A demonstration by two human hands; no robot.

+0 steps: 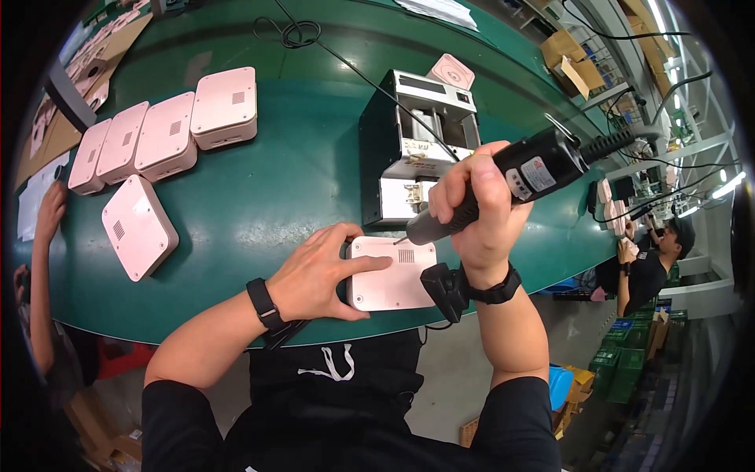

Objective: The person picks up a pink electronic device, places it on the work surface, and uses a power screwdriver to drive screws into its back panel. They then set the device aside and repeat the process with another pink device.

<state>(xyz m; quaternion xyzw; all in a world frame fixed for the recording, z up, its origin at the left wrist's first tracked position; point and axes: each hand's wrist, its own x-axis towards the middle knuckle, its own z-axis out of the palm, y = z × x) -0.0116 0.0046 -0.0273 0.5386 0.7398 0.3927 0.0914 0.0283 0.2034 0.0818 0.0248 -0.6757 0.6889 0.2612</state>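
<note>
A pale pink square plastic housing (383,289) with corner holes and a small vent grille lies flat near the table's front edge. My left hand (318,271) grips its left side, fingers at the far edge, thumb at the near edge and index finger across the top. In my right hand (489,208) is a black corded electric screwdriver (543,167), tilted, its thin bit pointing down at the housing's far side by the grille. Whether the bit touches a screw is too small to tell. Just beyond the housing stands a black-and-silver screw feeder (421,145).
Several more pink housings (224,106) stand at the left, one set apart nearer (138,228). Another pink part (452,71) lies behind the feeder. A black cable (346,67) crosses above the green table (299,173). Co-workers sit at the far left and right (649,259).
</note>
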